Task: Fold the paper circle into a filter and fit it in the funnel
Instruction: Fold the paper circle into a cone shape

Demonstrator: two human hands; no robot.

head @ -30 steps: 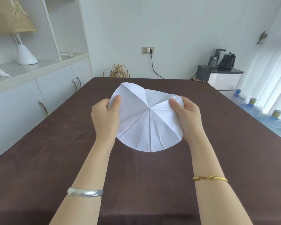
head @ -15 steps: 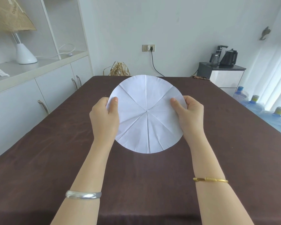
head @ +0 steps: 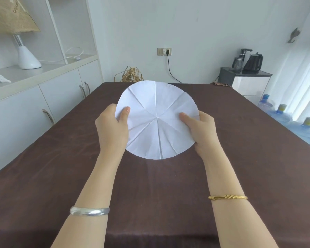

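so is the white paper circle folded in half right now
No, the white paper circle is spread open, creased, held at its edges by the left hand and right hand.

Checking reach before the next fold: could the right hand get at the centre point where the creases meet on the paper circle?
Probably yes: the right hand already pinches the paper circle at its edge, thumb lying near the crease centre, nothing covering it.

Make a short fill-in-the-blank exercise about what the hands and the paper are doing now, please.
1. The paper circle is held by ____ hands.
2. The creases in the paper meet at its ____.
3. The left hand wears a ____ bracelet on its wrist.
4. The tablecloth is dark ____.

Missing words: both; centre; silver; brown
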